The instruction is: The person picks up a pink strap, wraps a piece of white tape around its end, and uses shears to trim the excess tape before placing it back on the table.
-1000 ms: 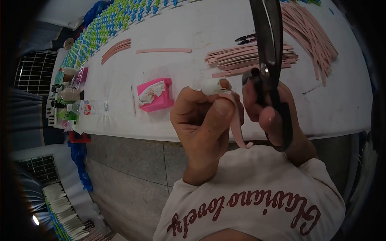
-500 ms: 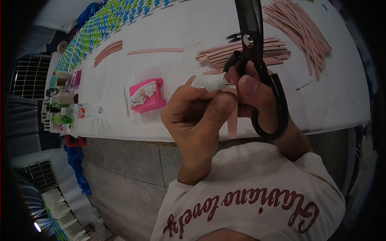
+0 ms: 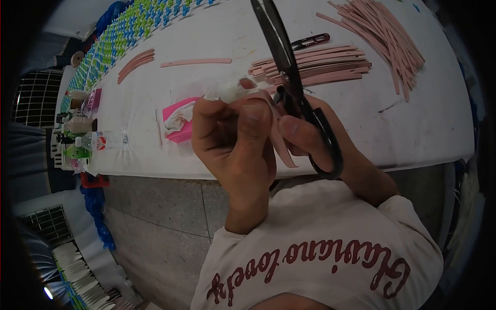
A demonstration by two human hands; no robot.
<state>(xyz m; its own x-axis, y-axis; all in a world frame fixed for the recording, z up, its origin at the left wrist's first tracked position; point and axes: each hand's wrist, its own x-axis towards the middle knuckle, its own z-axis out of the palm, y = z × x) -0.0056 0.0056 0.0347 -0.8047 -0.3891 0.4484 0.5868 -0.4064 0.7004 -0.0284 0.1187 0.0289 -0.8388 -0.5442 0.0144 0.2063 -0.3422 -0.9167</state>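
My left hand (image 3: 233, 147) is closed, pinching a pink strip (image 3: 279, 143) between thumb and fingers. The strip bends over the fingertips and its loose end hangs down. Against the same fingertips sits a crumpled piece of white tissue (image 3: 228, 92), with a reddish fingertip showing beside it. Black-handled scissors (image 3: 283, 46) are in my right hand (image 3: 305, 137), with the blades pointing up and away. My right thumb lies by the handle loop, close to the strip. Some of the right fingers are hidden behind the scissors and the strip.
Behind the hands lie a stack of pink strips (image 3: 315, 64) and small thread snips (image 3: 311, 41). A larger strip pile (image 3: 385, 44) is at far right. On the left are a pink tissue box (image 3: 178, 135), a plastic bottle (image 3: 106, 140) and rows of blue-green pieces (image 3: 129, 41).
Both hands have moved left, taking the scissors, strip and tissue along. The scissors now lean further left. The strip is more curved, and the thread snips are more exposed.
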